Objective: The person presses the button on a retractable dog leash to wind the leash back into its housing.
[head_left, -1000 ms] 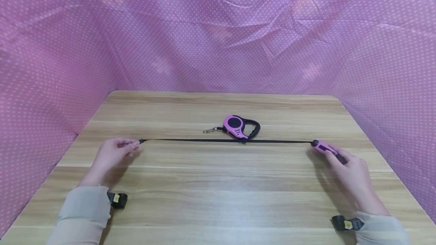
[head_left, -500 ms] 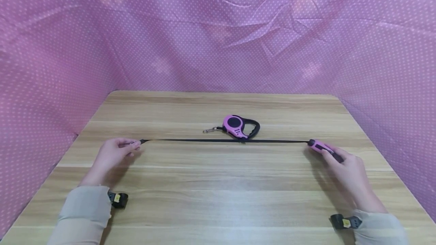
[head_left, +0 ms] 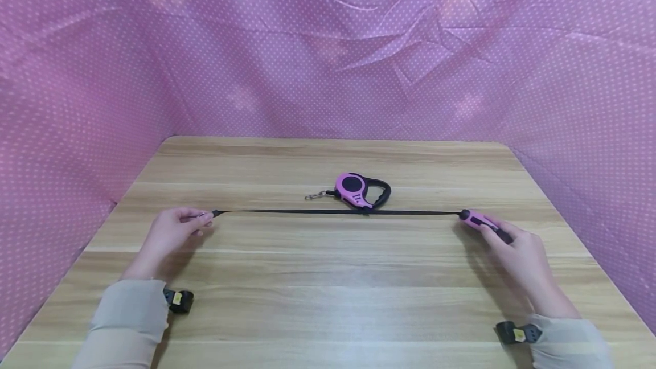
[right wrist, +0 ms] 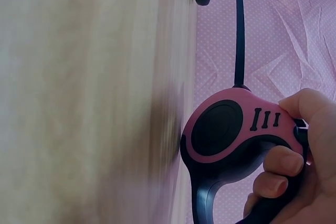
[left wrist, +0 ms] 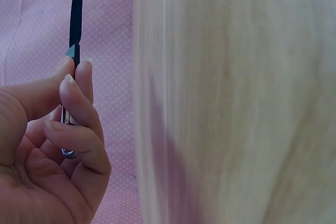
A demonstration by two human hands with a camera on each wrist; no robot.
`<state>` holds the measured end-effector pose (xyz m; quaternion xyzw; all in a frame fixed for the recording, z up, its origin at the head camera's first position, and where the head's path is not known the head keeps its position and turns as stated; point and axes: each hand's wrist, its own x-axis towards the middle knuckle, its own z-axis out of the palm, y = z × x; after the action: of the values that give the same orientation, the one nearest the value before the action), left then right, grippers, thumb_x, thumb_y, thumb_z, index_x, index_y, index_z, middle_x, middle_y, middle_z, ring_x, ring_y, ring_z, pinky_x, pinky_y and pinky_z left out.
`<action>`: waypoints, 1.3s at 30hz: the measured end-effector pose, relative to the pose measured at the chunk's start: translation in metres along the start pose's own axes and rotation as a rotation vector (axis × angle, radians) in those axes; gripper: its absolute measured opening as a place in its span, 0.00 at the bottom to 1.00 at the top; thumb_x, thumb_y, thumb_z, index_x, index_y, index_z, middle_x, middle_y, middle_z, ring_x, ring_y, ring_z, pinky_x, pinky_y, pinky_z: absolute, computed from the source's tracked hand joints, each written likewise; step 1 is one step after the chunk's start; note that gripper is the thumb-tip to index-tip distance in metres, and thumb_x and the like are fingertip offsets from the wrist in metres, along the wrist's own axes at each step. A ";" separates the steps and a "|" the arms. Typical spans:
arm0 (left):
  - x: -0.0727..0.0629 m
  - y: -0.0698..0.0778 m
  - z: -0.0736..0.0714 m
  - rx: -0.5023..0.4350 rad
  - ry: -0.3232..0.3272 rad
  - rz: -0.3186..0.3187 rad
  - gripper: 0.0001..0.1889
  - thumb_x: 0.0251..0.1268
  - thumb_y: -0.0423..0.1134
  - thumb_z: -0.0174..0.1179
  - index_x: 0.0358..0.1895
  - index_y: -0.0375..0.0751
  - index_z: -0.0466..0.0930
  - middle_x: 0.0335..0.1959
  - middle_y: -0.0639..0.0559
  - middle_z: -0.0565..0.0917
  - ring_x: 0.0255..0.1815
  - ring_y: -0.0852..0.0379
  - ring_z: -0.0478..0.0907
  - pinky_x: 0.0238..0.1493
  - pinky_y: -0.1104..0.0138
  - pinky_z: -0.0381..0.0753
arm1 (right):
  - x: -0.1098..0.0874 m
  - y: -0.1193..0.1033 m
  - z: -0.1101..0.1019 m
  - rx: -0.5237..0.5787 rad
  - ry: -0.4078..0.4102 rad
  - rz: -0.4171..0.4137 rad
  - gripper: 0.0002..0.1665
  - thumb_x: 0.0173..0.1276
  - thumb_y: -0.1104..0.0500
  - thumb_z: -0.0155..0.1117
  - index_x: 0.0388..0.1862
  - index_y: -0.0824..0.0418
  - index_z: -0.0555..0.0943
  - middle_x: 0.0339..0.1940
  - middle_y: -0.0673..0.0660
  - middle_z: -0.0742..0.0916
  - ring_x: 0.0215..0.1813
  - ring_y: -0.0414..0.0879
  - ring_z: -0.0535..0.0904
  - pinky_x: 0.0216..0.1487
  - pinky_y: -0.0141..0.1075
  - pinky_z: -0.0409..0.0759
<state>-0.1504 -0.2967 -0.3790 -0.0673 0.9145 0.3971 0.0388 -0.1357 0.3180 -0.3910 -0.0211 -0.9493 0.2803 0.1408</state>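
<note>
My right hand [head_left: 523, 252] grips the black handle of a pink and black retractable dog leash [right wrist: 215, 127], fingers through its loop and thumb at the top of the case. From its nozzle a black strap [head_left: 287, 211] runs taut across to the left side. There my left hand [head_left: 171, 235] pinches the strap's end at the metal clip [left wrist: 67, 153], partly hidden by the fingers. A second pink and black retractable leash [head_left: 353, 187] lies behind the strap, with its strap drawn in and its clip [head_left: 315, 196] pointing left.
A wood-grain table [head_left: 328, 300] lies beneath both hands. Pink dotted cloth [head_left: 328, 61] hangs behind it and along both sides. Each wrist wears a small black camera, the left one [head_left: 179, 301] and the right one [head_left: 512, 333] near the front.
My right hand has moved a little to the left with the leash case, so the stretched strap is shorter. The left hand and the second leash stay nearly still.
</note>
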 end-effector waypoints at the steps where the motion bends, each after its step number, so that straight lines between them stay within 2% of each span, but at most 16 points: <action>1: 0.000 0.000 0.000 0.001 0.000 0.000 0.26 0.73 0.51 0.57 0.58 0.29 0.78 0.45 0.38 0.88 0.35 0.62 0.82 0.37 0.72 0.79 | 0.000 0.000 0.000 -0.001 0.002 -0.002 0.26 0.73 0.49 0.59 0.58 0.69 0.81 0.49 0.78 0.84 0.45 0.66 0.82 0.39 0.45 0.75; 6: -0.001 -0.001 0.000 0.011 0.002 0.009 0.25 0.74 0.50 0.56 0.57 0.29 0.78 0.44 0.39 0.88 0.35 0.61 0.82 0.37 0.72 0.79 | 0.000 0.000 0.000 -0.003 -0.012 -0.006 0.26 0.74 0.49 0.58 0.58 0.69 0.80 0.49 0.78 0.84 0.44 0.66 0.81 0.39 0.47 0.76; 11: 0.000 -0.001 0.002 0.021 0.000 0.024 0.24 0.74 0.49 0.56 0.55 0.28 0.79 0.43 0.40 0.88 0.35 0.60 0.82 0.37 0.72 0.79 | 0.000 -0.002 0.000 0.011 -0.031 -0.013 0.26 0.74 0.49 0.59 0.59 0.67 0.81 0.49 0.76 0.84 0.41 0.61 0.80 0.34 0.34 0.72; 14: 0.000 -0.001 0.003 0.021 -0.003 0.018 0.24 0.73 0.50 0.56 0.56 0.28 0.79 0.41 0.40 0.88 0.35 0.60 0.82 0.37 0.72 0.79 | 0.000 -0.004 0.001 0.020 -0.043 -0.014 0.25 0.74 0.49 0.59 0.59 0.66 0.81 0.50 0.75 0.85 0.39 0.57 0.79 0.30 0.29 0.71; 19: 0.001 0.002 0.004 0.015 -0.010 -0.004 0.26 0.73 0.52 0.56 0.56 0.28 0.79 0.39 0.41 0.88 0.35 0.60 0.82 0.37 0.71 0.79 | 0.000 -0.007 0.004 0.019 -0.037 -0.026 0.24 0.73 0.50 0.60 0.59 0.65 0.81 0.48 0.75 0.85 0.37 0.55 0.79 0.30 0.30 0.71; 25: 0.000 0.003 0.005 -0.003 -0.021 -0.020 0.26 0.72 0.52 0.57 0.58 0.29 0.78 0.41 0.42 0.88 0.36 0.61 0.82 0.38 0.70 0.80 | 0.000 -0.010 0.006 0.032 -0.046 -0.039 0.23 0.73 0.50 0.60 0.59 0.64 0.81 0.48 0.74 0.86 0.36 0.53 0.77 0.27 0.30 0.70; 27: 0.000 0.004 0.005 -0.007 -0.022 -0.023 0.26 0.72 0.52 0.57 0.58 0.30 0.78 0.42 0.42 0.88 0.36 0.61 0.82 0.38 0.70 0.80 | 0.000 -0.011 0.006 0.034 -0.052 -0.040 0.24 0.73 0.50 0.60 0.60 0.63 0.81 0.50 0.75 0.85 0.38 0.57 0.79 0.30 0.34 0.74; 29: 0.000 0.005 0.005 -0.011 -0.022 -0.024 0.26 0.72 0.51 0.57 0.58 0.30 0.78 0.42 0.41 0.88 0.35 0.61 0.82 0.38 0.70 0.80 | 0.000 -0.012 0.007 0.041 -0.063 -0.037 0.24 0.74 0.49 0.59 0.60 0.63 0.81 0.52 0.75 0.84 0.43 0.63 0.82 0.37 0.42 0.79; 31: 0.000 0.005 0.006 -0.012 -0.020 -0.021 0.26 0.73 0.51 0.57 0.58 0.30 0.78 0.42 0.41 0.88 0.35 0.61 0.82 0.37 0.70 0.81 | 0.000 -0.012 0.007 0.052 -0.074 -0.035 0.25 0.74 0.48 0.59 0.61 0.63 0.81 0.53 0.76 0.83 0.50 0.69 0.82 0.44 0.52 0.80; 32: -0.001 0.006 0.006 -0.010 -0.019 -0.018 0.26 0.73 0.51 0.57 0.58 0.30 0.78 0.42 0.41 0.88 0.35 0.61 0.82 0.37 0.70 0.81 | 0.000 -0.013 0.008 0.052 -0.075 -0.037 0.25 0.74 0.48 0.59 0.61 0.63 0.81 0.54 0.76 0.83 0.51 0.69 0.82 0.45 0.53 0.80; 35: 0.000 0.006 0.006 -0.005 -0.012 -0.006 0.25 0.73 0.50 0.57 0.57 0.29 0.78 0.40 0.41 0.89 0.35 0.60 0.82 0.37 0.70 0.80 | 0.000 -0.013 0.009 0.055 -0.078 -0.040 0.24 0.74 0.49 0.59 0.61 0.62 0.81 0.54 0.76 0.83 0.47 0.65 0.83 0.41 0.46 0.81; 38: 0.000 0.007 0.007 -0.002 -0.004 0.007 0.25 0.73 0.49 0.57 0.56 0.28 0.79 0.38 0.42 0.89 0.34 0.60 0.82 0.37 0.71 0.80 | 0.000 -0.014 0.010 0.046 -0.075 -0.045 0.23 0.74 0.49 0.59 0.60 0.62 0.81 0.51 0.75 0.84 0.39 0.56 0.79 0.30 0.33 0.74; 39: 0.000 0.007 0.007 -0.002 -0.001 0.010 0.25 0.73 0.49 0.57 0.56 0.28 0.79 0.38 0.42 0.89 0.34 0.60 0.82 0.37 0.71 0.80 | 0.000 -0.015 0.010 0.049 -0.077 -0.045 0.24 0.74 0.49 0.59 0.60 0.62 0.81 0.51 0.75 0.84 0.39 0.56 0.79 0.30 0.32 0.73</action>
<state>-0.1511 -0.2863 -0.3789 -0.0625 0.9143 0.3984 0.0373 -0.1382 0.3002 -0.3912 0.0145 -0.9471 0.3010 0.1108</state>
